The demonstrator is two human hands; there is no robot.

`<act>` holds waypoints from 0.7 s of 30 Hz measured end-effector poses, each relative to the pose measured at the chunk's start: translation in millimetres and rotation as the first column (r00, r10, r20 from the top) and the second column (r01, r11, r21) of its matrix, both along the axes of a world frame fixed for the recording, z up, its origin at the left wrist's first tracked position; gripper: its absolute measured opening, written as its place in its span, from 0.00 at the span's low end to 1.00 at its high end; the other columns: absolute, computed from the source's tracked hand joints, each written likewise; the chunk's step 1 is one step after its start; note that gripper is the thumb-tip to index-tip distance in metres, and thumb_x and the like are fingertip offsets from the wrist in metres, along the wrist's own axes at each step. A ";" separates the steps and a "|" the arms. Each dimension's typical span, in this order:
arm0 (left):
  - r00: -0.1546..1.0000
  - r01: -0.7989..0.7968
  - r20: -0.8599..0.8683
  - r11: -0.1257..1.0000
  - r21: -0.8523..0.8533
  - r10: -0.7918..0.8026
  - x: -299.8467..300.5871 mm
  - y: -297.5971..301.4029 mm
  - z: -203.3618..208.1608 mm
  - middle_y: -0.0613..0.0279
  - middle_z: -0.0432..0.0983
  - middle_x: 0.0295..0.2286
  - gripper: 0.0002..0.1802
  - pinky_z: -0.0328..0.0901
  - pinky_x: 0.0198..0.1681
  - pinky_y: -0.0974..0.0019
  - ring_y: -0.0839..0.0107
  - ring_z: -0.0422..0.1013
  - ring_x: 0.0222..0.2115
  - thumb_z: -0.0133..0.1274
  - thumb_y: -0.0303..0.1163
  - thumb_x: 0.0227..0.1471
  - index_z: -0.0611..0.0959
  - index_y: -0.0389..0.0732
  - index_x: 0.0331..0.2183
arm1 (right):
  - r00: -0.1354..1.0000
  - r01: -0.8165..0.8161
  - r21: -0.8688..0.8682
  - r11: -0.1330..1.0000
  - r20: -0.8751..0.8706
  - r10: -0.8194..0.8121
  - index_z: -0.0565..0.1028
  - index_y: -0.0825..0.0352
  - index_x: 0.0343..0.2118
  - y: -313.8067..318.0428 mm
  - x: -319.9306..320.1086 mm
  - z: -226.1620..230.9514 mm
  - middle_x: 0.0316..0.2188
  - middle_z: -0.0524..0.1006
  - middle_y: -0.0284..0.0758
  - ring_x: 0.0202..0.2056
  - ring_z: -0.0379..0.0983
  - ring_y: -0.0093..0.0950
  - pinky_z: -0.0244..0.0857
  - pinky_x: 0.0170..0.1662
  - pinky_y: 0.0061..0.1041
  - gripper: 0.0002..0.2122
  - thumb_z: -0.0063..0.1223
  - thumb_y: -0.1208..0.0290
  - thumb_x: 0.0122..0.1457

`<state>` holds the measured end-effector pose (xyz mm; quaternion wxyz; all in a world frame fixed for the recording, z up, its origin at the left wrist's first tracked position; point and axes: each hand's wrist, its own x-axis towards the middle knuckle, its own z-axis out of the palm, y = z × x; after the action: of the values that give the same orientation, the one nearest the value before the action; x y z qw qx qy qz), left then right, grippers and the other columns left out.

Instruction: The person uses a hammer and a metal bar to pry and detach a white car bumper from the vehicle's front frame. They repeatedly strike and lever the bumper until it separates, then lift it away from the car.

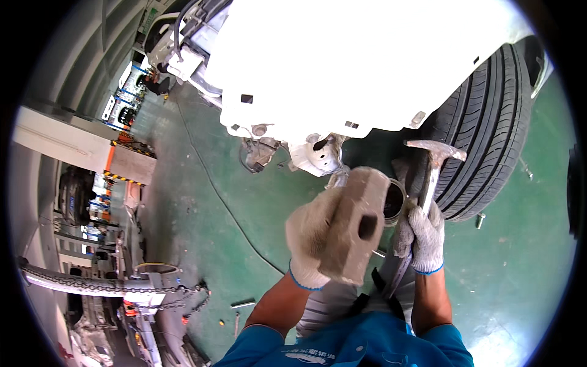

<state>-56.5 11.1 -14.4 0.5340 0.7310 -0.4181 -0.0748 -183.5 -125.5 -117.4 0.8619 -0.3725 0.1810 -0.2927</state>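
My left hand (309,235), in a grey-white knit glove with a blue cuff, is closed at the sledgehammer (354,223). Its big worn block head with an oval eye is turned toward me and hides part of the fingers; I cannot see its handle. My right hand (425,238), gloved the same way, wraps round the handle of a smaller hammer (433,156). That hammer stands upright with its worn, narrow-ended metal head at the top, in front of the tyre. Just above both hands is a bright white vehicle body panel (342,73).
A black treaded tyre (489,128) stands at the right. Below the panel hang a white bracket (315,156) and a grey part (262,153). A cable (223,202) crosses the green floor. Chains (183,300) hang from a metal arm at left. A person (156,82) is far off.
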 end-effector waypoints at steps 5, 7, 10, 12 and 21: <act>0.756 0.171 -0.595 0.960 -0.224 -0.273 -21.3 -9.2 5.4 0.54 0.80 0.45 0.26 0.72 0.45 0.64 0.65 0.78 0.42 0.67 0.31 0.49 0.80 0.36 0.50 | 0.986 0.137 -0.261 0.956 -0.055 -0.156 0.68 0.72 0.42 -10.4 -29.4 3.0 0.15 0.69 0.32 0.12 0.64 0.22 0.58 0.15 0.21 0.20 0.62 0.60 0.61; 0.957 0.212 -0.179 0.970 -0.117 -0.230 -20.7 -17.0 16.3 0.53 0.79 0.45 0.21 0.73 0.44 0.63 0.62 0.78 0.44 0.66 0.31 0.50 0.82 0.37 0.46 | 0.981 0.193 -0.294 0.936 0.021 -0.195 0.68 0.71 0.42 -16.2 -39.3 7.2 0.15 0.69 0.33 0.12 0.65 0.24 0.60 0.15 0.22 0.18 0.61 0.62 0.61; 0.973 0.231 0.036 0.970 -0.077 -0.229 -13.5 -29.1 -4.3 0.53 0.80 0.44 0.18 0.73 0.43 0.63 0.60 0.77 0.44 0.65 0.31 0.50 0.84 0.38 0.44 | 0.965 0.261 -0.323 0.910 0.083 -0.247 0.67 0.71 0.43 -26.1 -54.0 16.0 0.15 0.69 0.35 0.12 0.65 0.24 0.61 0.15 0.22 0.17 0.60 0.64 0.63; 0.985 0.173 0.034 0.970 -0.169 -0.169 -7.7 -34.3 -23.6 0.57 0.79 0.40 0.14 0.73 0.39 0.62 0.64 0.77 0.34 0.62 0.30 0.53 0.84 0.37 0.43 | 0.963 0.270 -0.350 0.897 0.111 -0.247 0.67 0.71 0.43 -26.4 -56.9 23.9 0.15 0.69 0.35 0.12 0.65 0.24 0.61 0.15 0.22 0.17 0.60 0.64 0.63; 0.341 0.052 -0.899 0.960 -0.274 -0.275 1.2 -74.5 -64.2 0.66 0.71 0.19 0.08 0.62 0.21 0.70 0.75 0.67 0.17 0.60 0.31 0.55 0.77 0.40 0.30 | 0.974 0.189 -0.409 0.893 -0.038 -0.223 0.67 0.72 0.43 -16.8 -61.8 37.0 0.17 0.69 0.33 0.13 0.65 0.22 0.60 0.16 0.21 0.18 0.61 0.64 0.62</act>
<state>-55.2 -63.4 -78.6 0.7349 0.4571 -0.1189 -0.4867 -245.2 -142.2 -80.4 0.7224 -0.5324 0.1916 -0.3974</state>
